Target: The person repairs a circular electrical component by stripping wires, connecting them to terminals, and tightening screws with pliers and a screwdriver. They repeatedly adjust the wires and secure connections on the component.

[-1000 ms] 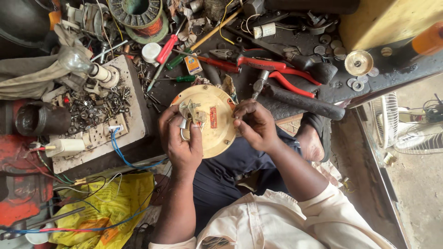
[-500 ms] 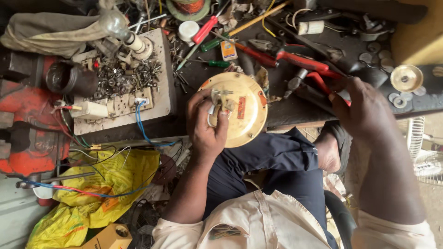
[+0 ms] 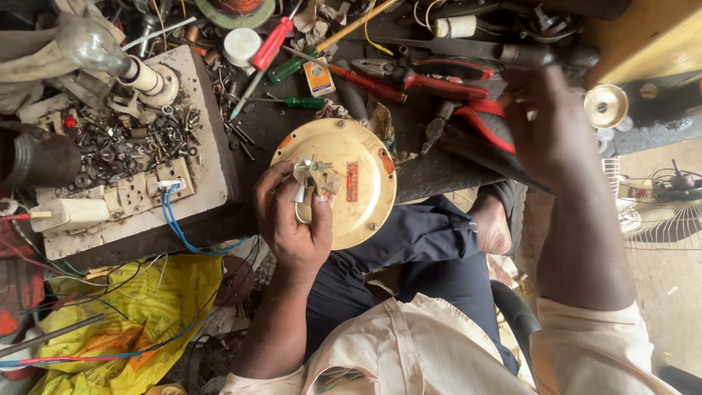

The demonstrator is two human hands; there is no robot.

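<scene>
A dark, cluttered desk (image 3: 431,172) fills the far side of the scene, strewn with tools, wire and small metal parts. At its near edge, over the person's lap, sits a round cream-yellow cover plate (image 3: 351,183) with a small red rectangular label near its middle and rust-brown marks at the rim. The left hand (image 3: 292,219) has its grip closed on the plate's left side, thumb and fingers pinching a small white fitting (image 3: 311,179) with bare metal prongs against the plate's face. The right hand (image 3: 545,128) reaches away to the far right, over the red-handled pliers (image 3: 446,84); its palm faces away, so I cannot tell whether its grip holds anything. Just beyond the plate lie a green-handled screwdriver (image 3: 292,102) and a small orange-and-white box (image 3: 319,77), upright and rectangular. A red-handled screwdriver (image 3: 272,44) lies farther off beside a white round cap (image 3: 241,45). To the left stands a grey board (image 3: 139,153) carrying a clear bulb (image 3: 91,45), sockets, blue wires and a heap of screws. Near left, on the floor, lies a crumpled yellow bag (image 3: 139,314).
</scene>
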